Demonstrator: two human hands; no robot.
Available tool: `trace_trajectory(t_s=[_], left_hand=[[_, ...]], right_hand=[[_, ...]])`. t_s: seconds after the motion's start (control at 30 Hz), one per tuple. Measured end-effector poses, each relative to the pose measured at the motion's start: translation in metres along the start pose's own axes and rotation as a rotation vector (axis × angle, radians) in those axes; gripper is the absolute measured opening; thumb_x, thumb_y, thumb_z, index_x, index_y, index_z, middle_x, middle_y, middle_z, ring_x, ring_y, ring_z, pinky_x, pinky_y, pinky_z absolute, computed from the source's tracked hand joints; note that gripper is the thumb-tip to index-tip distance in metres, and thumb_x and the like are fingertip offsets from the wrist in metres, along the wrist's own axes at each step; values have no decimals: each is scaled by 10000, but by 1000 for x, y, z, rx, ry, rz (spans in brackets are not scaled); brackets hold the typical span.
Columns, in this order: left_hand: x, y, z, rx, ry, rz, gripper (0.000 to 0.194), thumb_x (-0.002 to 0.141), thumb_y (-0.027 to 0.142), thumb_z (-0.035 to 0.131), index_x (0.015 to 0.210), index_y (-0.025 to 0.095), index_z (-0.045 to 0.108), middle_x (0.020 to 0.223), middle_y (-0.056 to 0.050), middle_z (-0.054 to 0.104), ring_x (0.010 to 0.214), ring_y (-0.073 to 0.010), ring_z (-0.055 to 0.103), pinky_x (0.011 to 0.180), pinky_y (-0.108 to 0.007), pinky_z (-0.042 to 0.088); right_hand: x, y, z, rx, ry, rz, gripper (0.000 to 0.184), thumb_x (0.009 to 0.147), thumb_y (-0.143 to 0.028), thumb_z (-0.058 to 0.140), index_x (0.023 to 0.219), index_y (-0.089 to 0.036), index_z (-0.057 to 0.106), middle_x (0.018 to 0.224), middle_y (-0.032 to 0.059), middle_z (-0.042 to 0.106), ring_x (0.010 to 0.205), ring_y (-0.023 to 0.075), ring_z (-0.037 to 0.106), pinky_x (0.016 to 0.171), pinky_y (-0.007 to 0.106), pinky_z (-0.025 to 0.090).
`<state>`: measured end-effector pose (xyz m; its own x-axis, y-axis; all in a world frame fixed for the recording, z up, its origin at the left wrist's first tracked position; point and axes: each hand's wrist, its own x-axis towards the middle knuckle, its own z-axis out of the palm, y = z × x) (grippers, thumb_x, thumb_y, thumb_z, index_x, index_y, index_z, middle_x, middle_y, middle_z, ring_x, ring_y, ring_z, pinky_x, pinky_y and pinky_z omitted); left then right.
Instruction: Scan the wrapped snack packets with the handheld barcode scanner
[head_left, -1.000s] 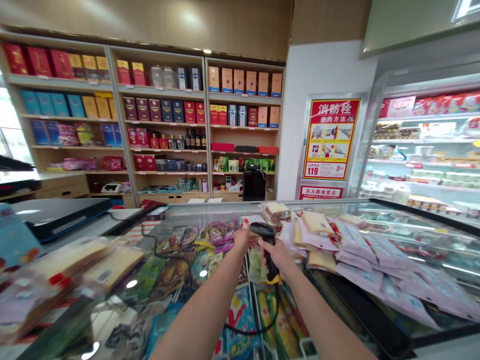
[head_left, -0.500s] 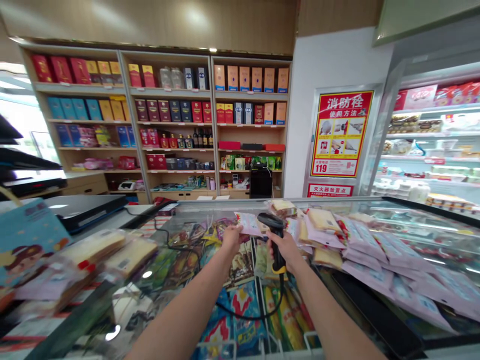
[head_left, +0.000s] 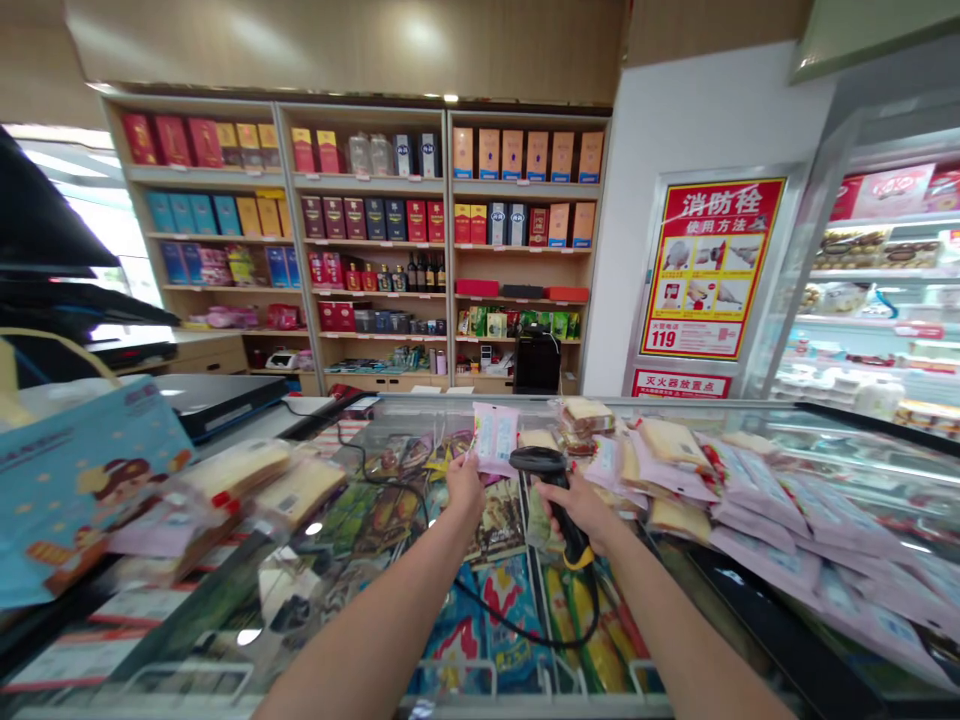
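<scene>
pinching the lower left corner of a pink packet point(head_left: 495, 440) between thumb and fingers, the left hand point(head_left: 466, 486) is nearly closed and holds it upright over the glass-topped freezer point(head_left: 697, 402), toward the far edge. the right hand point(head_left: 589, 510) is curled around the handle of a black scanner point(head_left: 541, 461), whose head is just beside the packet; from this angle it seems not to touch. a cable point(head_left: 555, 643) loops from the handle across the glass. a pile of similar packets point(head_left: 765, 550) mixed with wrapped bread point(head_left: 675, 443) lies toward the freezer's right edge. more bread packs point(head_left: 300, 490) lie by the left edge, near a blue bag point(head_left: 97, 470).
</scene>
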<state>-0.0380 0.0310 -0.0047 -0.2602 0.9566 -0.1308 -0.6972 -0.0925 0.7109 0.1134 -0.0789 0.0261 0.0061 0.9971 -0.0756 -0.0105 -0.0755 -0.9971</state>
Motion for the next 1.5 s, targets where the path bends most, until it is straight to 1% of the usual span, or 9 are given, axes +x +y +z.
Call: trace_trajectory(t_s=[0.13, 0.23, 0.37, 0.57, 0.67, 0.8, 1.0, 1.33, 1.5], left_hand=[[-3, -1, 0, 13, -16, 3, 192, 679, 72, 706, 820, 166, 618, 616, 25, 609, 582, -123, 614, 664, -277, 526], [-3, -2, 1, 9, 0, -16, 152, 702, 73, 674, 800, 159, 595, 633, 13, 624, 560, -115, 606, 651, -272, 521], [1, -5, -1, 9, -37, -17, 140, 692, 91, 663, 750, 160, 556, 674, -8, 650, 575, -117, 621, 645, -266, 525], [4, -10, -4, 18, -31, -11, 145, 642, 129, 668, 707, 161, 543, 586, 23, 615, 499, -108, 580, 579, -262, 513], [2, -10, -3, -21, -24, -9, 187, 597, 132, 700, 697, 157, 545, 564, 21, 602, 543, -140, 622, 600, -287, 526], [1, 1, -3, -60, -26, 1, 227, 561, 126, 734, 706, 152, 561, 560, 12, 601, 603, -184, 664, 618, -311, 536], [7, 58, -32, -85, 64, 81, 110, 640, 72, 632, 696, 143, 571, 588, -2, 629, 523, -133, 614, 597, -282, 530], [31, 210, -126, -62, 306, 286, 158, 721, 9, 597, 741, 162, 562, 685, -6, 622, 622, -132, 638, 701, -297, 555], [45, 263, -170, 25, 523, 397, 170, 712, 25, 614, 714, 173, 531, 658, 12, 584, 642, -152, 641, 699, -325, 563]], right_hand=[[-2, 1, 2, 2, -11, 19, 301, 696, -398, 710, 823, -203, 519, 507, -79, 525, 365, 89, 457, 355, 214, 386], [-2, 3, 1, 3, -28, 7, 332, 680, -418, 722, 840, -199, 530, 509, -80, 526, 368, 92, 464, 354, 215, 395], [1, 7, -2, -18, -36, -9, 322, 688, -448, 717, 744, -193, 529, 510, -64, 524, 371, 89, 471, 356, 215, 403], [1, 9, -2, -42, -31, 20, 325, 720, -443, 689, 638, -192, 498, 467, -50, 502, 364, 84, 466, 359, 206, 409], [0, 7, -2, -40, -3, 14, 338, 700, -449, 716, 661, -195, 496, 470, -57, 505, 359, 81, 460, 351, 199, 400], [1, 3, 11, -25, -59, -12, 383, 677, -484, 742, 646, -187, 502, 482, -52, 513, 379, 81, 474, 366, 203, 417], [6, -16, 71, 40, -162, -27, 365, 654, -464, 756, 675, -194, 512, 502, -51, 533, 378, 84, 472, 356, 206, 392], [18, -44, 209, 75, -373, -77, 373, 613, -475, 751, 701, -195, 520, 485, -56, 536, 364, 95, 467, 354, 233, 399], [26, -44, 267, 59, -488, -91, 365, 636, -453, 750, 747, -198, 512, 489, -65, 541, 373, 94, 480, 370, 226, 405]])
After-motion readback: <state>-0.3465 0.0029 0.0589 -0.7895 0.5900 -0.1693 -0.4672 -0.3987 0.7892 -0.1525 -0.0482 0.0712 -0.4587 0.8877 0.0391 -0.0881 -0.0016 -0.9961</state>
